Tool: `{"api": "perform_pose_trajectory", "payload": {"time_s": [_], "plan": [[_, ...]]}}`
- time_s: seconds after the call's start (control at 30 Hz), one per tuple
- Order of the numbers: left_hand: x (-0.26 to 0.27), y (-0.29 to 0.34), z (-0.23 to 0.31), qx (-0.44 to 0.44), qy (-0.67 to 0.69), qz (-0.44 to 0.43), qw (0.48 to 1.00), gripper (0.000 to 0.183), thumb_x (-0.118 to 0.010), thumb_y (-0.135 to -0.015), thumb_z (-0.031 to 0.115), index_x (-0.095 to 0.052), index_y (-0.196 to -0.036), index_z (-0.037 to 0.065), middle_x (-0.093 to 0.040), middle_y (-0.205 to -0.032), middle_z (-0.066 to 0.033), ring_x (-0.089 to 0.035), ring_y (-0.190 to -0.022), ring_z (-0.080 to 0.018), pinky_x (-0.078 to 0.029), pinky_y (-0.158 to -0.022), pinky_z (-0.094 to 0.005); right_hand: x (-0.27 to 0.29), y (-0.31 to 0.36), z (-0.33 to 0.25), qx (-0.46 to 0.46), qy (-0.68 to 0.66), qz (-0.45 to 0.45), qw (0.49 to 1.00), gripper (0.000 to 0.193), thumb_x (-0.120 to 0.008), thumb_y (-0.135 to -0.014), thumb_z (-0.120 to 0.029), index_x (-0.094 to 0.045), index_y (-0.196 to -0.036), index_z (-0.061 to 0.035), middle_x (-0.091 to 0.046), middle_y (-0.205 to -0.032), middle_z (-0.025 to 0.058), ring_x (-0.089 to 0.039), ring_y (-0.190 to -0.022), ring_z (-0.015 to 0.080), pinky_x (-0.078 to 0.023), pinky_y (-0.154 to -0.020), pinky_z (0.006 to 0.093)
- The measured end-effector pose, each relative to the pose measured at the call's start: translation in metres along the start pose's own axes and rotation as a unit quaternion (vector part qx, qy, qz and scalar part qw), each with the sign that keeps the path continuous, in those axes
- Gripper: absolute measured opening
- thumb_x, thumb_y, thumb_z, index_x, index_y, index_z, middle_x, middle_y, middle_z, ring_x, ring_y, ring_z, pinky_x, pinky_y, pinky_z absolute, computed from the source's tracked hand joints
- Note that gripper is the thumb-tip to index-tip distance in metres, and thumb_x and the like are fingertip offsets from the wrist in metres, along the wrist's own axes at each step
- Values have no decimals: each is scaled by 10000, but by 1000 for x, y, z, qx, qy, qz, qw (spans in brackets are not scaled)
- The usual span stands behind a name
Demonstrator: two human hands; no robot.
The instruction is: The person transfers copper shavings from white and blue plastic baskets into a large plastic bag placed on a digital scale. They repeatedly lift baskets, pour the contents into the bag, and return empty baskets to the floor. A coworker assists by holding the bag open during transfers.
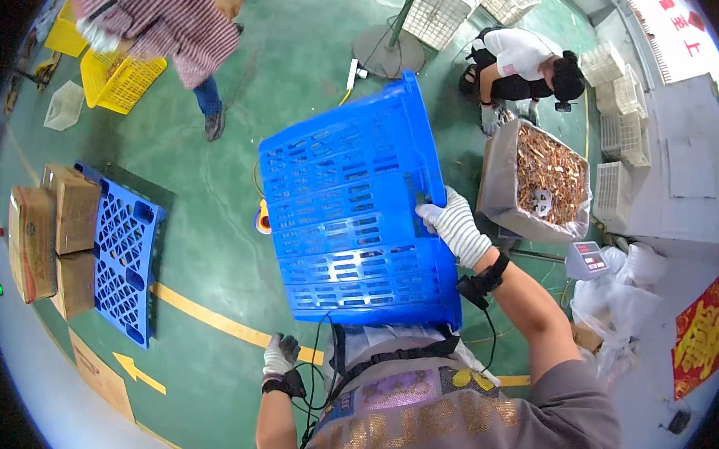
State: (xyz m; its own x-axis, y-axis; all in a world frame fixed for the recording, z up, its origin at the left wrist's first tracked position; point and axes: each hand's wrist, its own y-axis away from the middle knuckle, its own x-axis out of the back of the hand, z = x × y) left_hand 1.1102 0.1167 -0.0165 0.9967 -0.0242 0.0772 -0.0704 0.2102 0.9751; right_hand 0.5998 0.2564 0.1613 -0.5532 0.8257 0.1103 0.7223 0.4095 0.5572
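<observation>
A large blue plastic basket [340, 211] with slotted walls hangs tilted on its side in front of my body. Its thick rim runs down the right. My right hand [459, 231], in a striped white glove, grips that rim at the handle opening, fingers hooked over the edge. Its inside is hidden from this view. Low and to the left, apart from the basket, my left hand [281, 356] wears a white glove with a dark grey palm. It holds nothing, and its fingers are slightly bent and apart. Both wrists carry black straps with cables.
At right, a crouching person [517, 65] works beside a lined crate [494, 175] of brown pieces. A scale display [588, 261] stands near plastic bags. Another person [162, 23] is by yellow baskets [121, 82]. Cardboard boxes [33, 242] and a blue pallet [123, 259] stand left.
</observation>
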Motion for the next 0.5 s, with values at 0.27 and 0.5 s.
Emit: {"api": "perform_pose_trajectory", "payload": {"time_s": [0.27, 0.5], "plan": [[-20, 11, 17, -18, -50, 3, 999, 344, -580, -908, 340, -526, -1127, 80, -647, -991, -121, -624, -874, -276, -544, -722, -392, -2, 43, -53, 67, 31, -56, 996, 460, -749, -794, -170, -555, -1179, -9, -653, -948, 65, -599, -748, 120, -510, -645, 260], [-2, -3, 21, -35, -55, 20, 998, 425, -585, -907, 413, -488, -1156, 82, -613, -1022, -150, -595, -877, -281, -523, -742, -416, -26, 6, 18, -44, 81, -73, 993, 413, -767, -747, -183, -628, -1107, -36, -667, -866, 60, -604, -712, 135, -498, -641, 280]]}}
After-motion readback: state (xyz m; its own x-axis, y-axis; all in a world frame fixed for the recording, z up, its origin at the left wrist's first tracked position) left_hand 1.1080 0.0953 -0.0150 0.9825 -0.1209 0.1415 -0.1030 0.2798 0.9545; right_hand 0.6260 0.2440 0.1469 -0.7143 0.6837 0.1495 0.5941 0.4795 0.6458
